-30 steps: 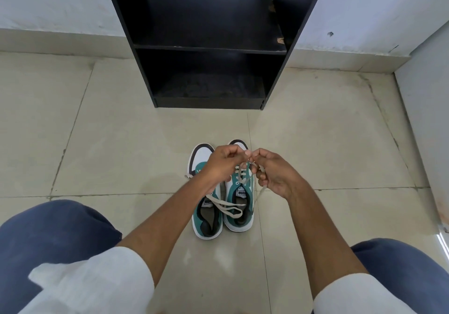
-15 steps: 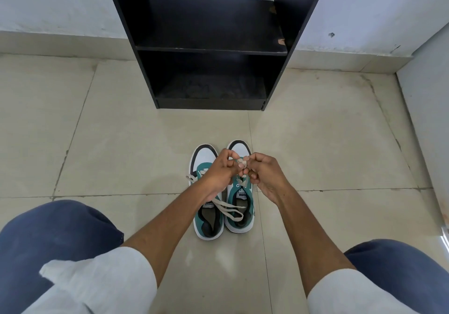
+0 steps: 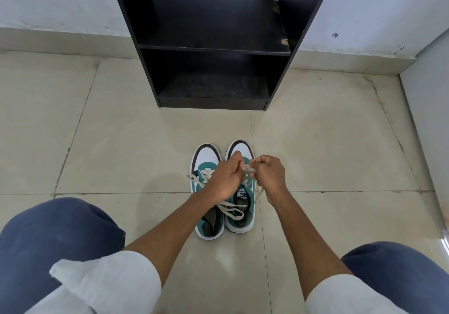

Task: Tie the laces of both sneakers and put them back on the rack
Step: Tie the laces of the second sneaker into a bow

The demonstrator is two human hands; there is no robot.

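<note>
Left hand (image 3: pixel 224 179) and right hand (image 3: pixel 268 174) each pinch a strand of lace (image 3: pixel 247 167) above the right sneaker (image 3: pixel 240 214). The left sneaker (image 3: pixel 206 158) touches it, both on the floor (image 3: pixel 121 143) before the black rack (image 3: pixel 211 46).

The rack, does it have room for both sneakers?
Yes, likely. The black rack's two visible shelves look bare. Floor tiles left and right of the sneakers are free. It's crowded only over the right sneaker, where both hands work the laces.
</note>
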